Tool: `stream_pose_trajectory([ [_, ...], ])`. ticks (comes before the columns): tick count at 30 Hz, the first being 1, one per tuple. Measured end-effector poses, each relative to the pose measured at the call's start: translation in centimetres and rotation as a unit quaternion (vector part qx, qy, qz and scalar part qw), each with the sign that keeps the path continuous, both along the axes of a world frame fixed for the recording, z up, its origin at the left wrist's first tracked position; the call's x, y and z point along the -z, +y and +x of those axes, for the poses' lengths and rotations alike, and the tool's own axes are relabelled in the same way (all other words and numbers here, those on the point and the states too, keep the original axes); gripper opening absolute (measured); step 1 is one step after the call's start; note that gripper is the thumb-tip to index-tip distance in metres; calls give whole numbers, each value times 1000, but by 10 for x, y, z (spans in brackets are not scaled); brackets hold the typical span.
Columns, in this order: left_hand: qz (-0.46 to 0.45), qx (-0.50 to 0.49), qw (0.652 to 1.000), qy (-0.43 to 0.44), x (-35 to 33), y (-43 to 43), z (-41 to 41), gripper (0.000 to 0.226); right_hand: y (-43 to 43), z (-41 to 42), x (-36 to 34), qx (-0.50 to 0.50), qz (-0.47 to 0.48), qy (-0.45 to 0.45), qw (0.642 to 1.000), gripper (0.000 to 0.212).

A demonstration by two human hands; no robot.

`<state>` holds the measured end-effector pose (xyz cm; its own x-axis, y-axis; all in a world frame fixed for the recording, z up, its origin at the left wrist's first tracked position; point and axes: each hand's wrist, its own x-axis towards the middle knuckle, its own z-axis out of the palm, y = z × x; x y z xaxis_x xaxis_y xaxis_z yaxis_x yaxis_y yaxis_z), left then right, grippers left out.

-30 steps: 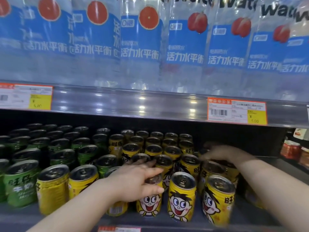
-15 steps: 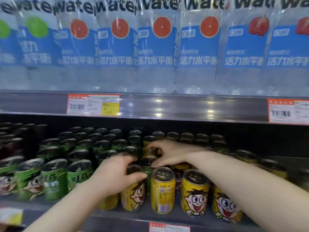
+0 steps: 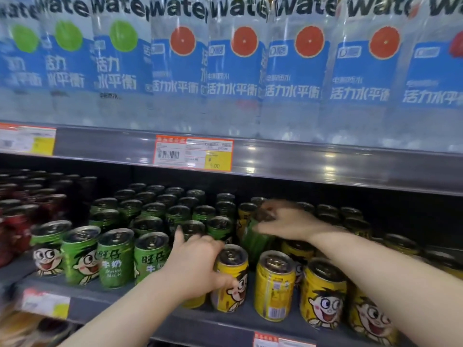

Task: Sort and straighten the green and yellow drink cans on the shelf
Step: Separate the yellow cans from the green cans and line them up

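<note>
Now the shelf (image 3: 225,324) carries green cans (image 3: 115,259) in rows on its left part and yellow cans (image 3: 323,294) on its right. My right hand (image 3: 288,224) is closed around one tilted green can (image 3: 253,242) among the yellow ones; my left hand (image 3: 193,269) grips a yellow can (image 3: 233,279) at the front edge.

A shop aisle; price tags (image 3: 193,153) on shelf edges (image 3: 325,164); rows of bottled water (image 3: 240,71) above stocked cans (image 3: 274,286).

Blue-labelled water bottles (image 3: 238,71) stand in a row above an orange price tag (image 3: 193,153), dark red cans (image 3: 15,221) at left
</note>
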<state>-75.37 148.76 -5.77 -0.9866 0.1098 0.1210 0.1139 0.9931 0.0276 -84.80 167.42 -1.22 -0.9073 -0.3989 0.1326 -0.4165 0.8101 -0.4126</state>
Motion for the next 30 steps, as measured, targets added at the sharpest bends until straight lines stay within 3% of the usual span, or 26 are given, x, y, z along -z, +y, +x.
stream_pose_trajectory([
  [3,13,15,1000,-9,-5,7,-4,76,13,0,-18,30,-40,44,998,45],
  [8,47,14,997,-56,-9,17,-11,70,25,6,-30,69,-41,57,995,70],
  [14,69,10,994,-85,-10,33,-38,58,35,20,-36,92,-56,59,992,67],
  [19,89,40,993,-60,-3,59,-70,40,44,30,-38,93,-58,49,993,54],
  [26,98,63,993,-25,-17,45,-54,62,37,38,-39,92,-54,40,994,43],
  [30,34,3,999,19,-29,-4,-17,59,13,44,-44,61,-56,31,996,55],
])
